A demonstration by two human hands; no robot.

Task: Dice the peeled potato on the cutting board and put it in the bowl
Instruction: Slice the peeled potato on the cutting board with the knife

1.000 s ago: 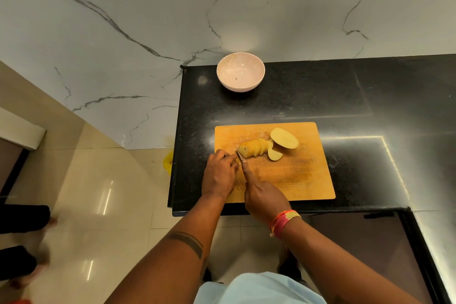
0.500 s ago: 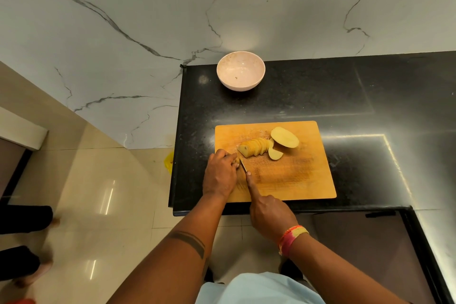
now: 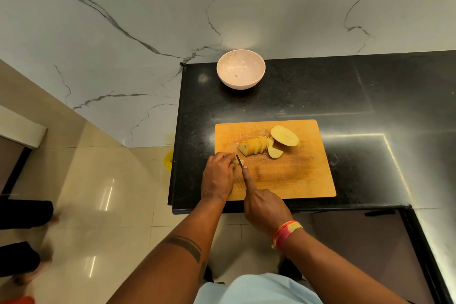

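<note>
— What's the scene at the black table (image 3: pixel 345 96)?

— A person stands over a wooden cutting board (image 3: pixel 296 175), the left hand (image 3: pixel 218 176) curled down on a small potato piece (image 3: pixel 238 162) near the board's left edge, likely to stop it sliding. The right hand (image 3: pixel 265 206) grips a knife (image 3: pixel 238 159), forefinger laid along the blade, apparently to steady the cut

— And the rest of the potato?

— A fanned row of slices (image 3: pixel 254 146), a half (image 3: pixel 284 135) cut side up and a small wedge (image 3: pixel 274 152) wait mid-board, clear of the blade. The pale bowl (image 3: pixel 240 69) sits well beyond the board, by the wall, and looks empty, so nothing seems to have been put in it yet
</note>
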